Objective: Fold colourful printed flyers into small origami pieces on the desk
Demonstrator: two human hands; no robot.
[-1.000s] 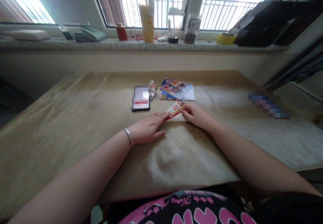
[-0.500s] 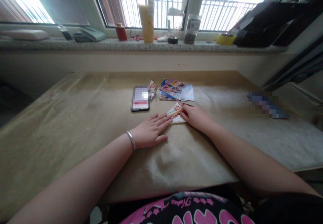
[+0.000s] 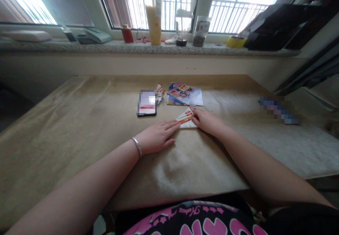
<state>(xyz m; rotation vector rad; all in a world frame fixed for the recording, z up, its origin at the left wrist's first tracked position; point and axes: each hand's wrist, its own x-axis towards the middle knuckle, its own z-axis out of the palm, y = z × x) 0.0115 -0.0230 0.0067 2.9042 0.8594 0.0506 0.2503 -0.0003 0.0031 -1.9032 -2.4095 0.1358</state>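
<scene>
A folded piece of printed red-and-white paper [image 3: 186,118] lies on the brown paper-covered table [image 3: 79,122]. My left hand [image 3: 156,136], with a silver bracelet at the wrist, lies flat with fingers stretched out, fingertips at the paper's left corner. My right hand [image 3: 208,121] presses down on the paper's right side with fingers curled over it. A stack of colourful leaflets [image 3: 185,94] lies just behind, and a small folded paper piece [image 3: 160,90] sits beside a phone [image 3: 147,103].
A granite window sill [image 3: 106,47] at the back holds a tall yellow cup [image 3: 154,19], a red tin [image 3: 127,34], jars [image 3: 200,30], a yellow tape roll [image 3: 235,41] and a black object [image 3: 275,26]. A blurred item [image 3: 279,110] lies at the right.
The folded paper has been flattened and shifted slightly; my right hand's fingers slid along its upper edge while my left hand stayed flat at its left corner.
</scene>
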